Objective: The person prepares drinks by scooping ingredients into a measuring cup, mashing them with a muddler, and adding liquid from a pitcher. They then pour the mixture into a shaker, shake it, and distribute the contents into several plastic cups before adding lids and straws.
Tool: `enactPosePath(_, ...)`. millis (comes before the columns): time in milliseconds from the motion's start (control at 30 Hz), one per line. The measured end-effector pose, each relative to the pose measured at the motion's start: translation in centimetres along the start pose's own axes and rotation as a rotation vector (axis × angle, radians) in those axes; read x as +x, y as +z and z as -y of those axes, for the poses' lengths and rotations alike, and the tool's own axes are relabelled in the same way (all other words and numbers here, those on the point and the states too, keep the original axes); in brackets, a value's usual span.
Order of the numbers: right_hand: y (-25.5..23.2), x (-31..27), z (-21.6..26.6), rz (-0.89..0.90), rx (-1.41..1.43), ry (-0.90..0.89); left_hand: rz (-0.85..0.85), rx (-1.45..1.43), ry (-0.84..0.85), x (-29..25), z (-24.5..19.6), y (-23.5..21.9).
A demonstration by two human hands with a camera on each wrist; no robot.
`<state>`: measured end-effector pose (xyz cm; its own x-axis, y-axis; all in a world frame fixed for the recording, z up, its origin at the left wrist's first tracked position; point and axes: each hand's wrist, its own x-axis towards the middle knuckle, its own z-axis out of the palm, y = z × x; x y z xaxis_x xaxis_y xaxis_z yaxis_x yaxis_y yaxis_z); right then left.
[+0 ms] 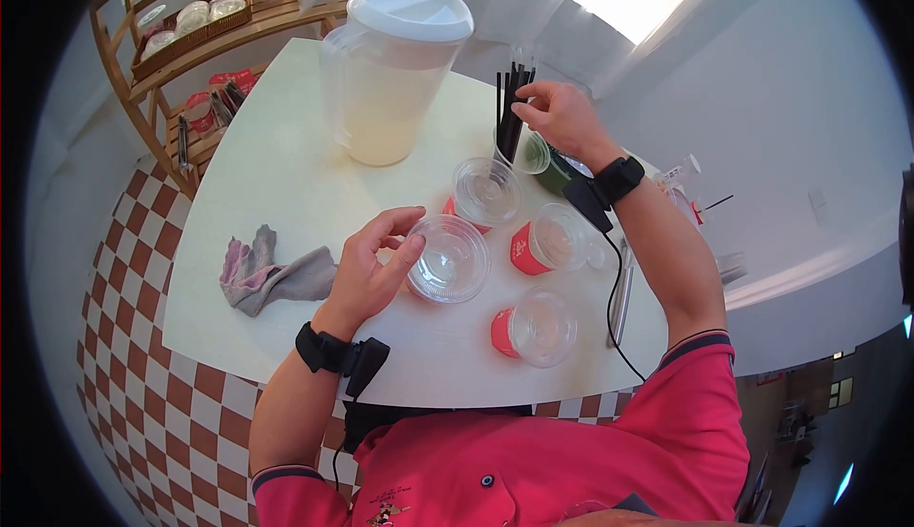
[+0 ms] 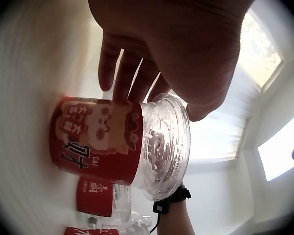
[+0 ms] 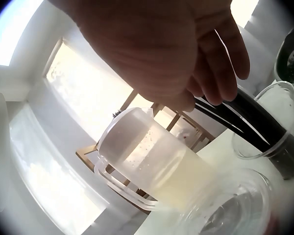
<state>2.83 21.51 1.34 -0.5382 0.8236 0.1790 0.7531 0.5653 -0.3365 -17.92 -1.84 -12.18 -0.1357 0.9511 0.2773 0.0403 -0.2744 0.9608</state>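
Note:
My left hand (image 1: 371, 260) is beside a clear plastic cup (image 1: 449, 258) with a lid and a red printed sleeve. Its thumb lies at the lid's edge, and the fingers reach along the cup's far side in the left wrist view. My right hand (image 1: 568, 119) is at the upper ends of several black straws (image 1: 510, 132), with a gap between thumb and index finger. These straws stand in a clear container (image 3: 247, 147). Three other clear cups with red sleeves, a back cup (image 1: 486, 192), a right cup (image 1: 560, 237) and a front cup (image 1: 543, 327), stand close by.
A big lidded pitcher (image 1: 390, 99) of pale liquid stands at the back of the white table (image 1: 252, 175). At left lies a crumpled grey cloth (image 1: 300, 278). A green container (image 1: 552, 180) stands beside the straws. Beyond the table is a wooden shelf (image 1: 143, 79).

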Motion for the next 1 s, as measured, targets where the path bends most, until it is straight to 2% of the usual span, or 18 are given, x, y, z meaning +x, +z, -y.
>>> enactPosePath(133,1.3,1.8,-0.5,0.006,-0.050,0.044,0.012,0.000,-0.006,0.1,0.0,-0.1)
enactPosePath(233,1.3,1.9,0.2,0.130,0.085,0.134,0.026,-0.007,-0.007,0.0,-0.2,0.0)
enactPosePath(333,2.2,2.0,-0.2,0.160,0.199,0.152,0.027,-0.002,0.014,0.0,-0.3,0.0)
enactPosePath(433,3.0,1.6,-0.1,0.223,0.094,0.143,0.026,0.008,0.034,0.0,-0.4,0.0)
enactPosePath(533,3.9,0.5,0.3,0.197,0.111,0.186,0.045,0.017,0.018,0.0,-0.4,-0.1)
enactPosePath(667,4.6,-0.2,0.4,0.132,-0.100,0.124,0.055,0.025,0.010,0.0,-0.5,-0.1)
enactPosePath(867,4.7,-0.8,1.5,0.195,-0.213,0.215,0.036,0.003,-0.002,0.1,-0.3,0.1)
enactPosePath(1000,5.2,-0.8,0.9,0.123,-0.177,0.183,0.044,0.008,-0.006,0.1,-0.3,0.0)
